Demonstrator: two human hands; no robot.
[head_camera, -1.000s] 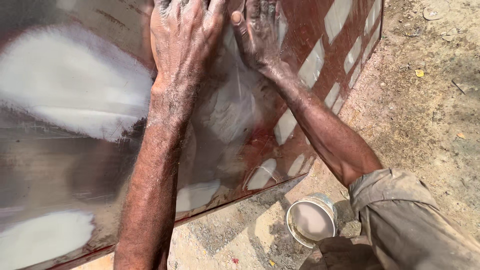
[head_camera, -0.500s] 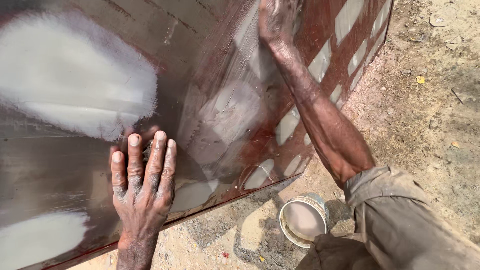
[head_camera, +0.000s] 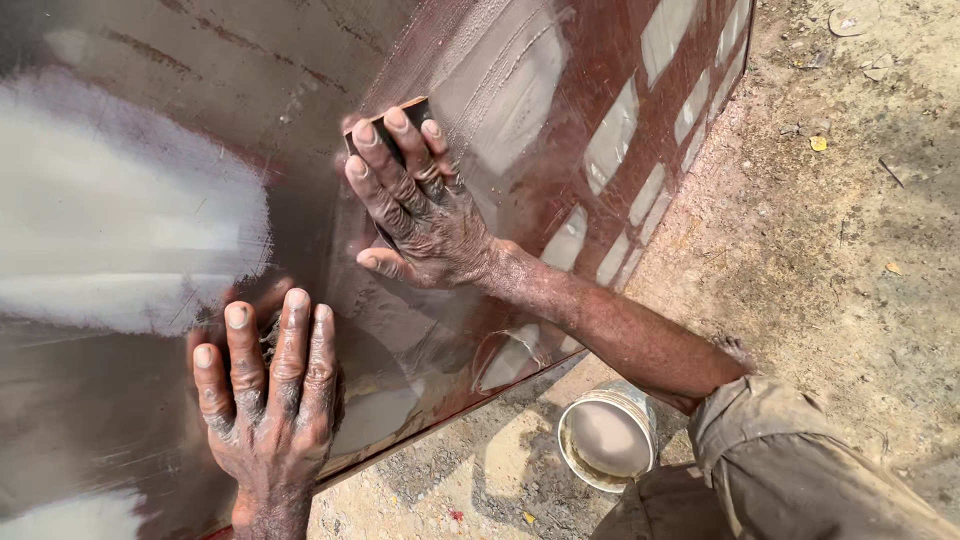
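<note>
Sanding block (head_camera: 400, 125) mostly hidden under right hand (head_camera: 420, 205); only dark top edge shows. Left hand (head_camera: 270, 400) wrist cut off at bottom edge. Panel (head_camera: 150, 120) runs past top/left edges.

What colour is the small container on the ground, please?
The container is white with a pale beige inside, seen in the head view.

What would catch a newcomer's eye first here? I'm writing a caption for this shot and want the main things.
First, the big glossy dark-red metal panel with pale filler patches, filling the left and centre. On it, the right hand presses a dark sanding block near the top centre, while the left hand lies flat lower left. On the sandy ground below the panel's edge stands a small open white tin.
</note>
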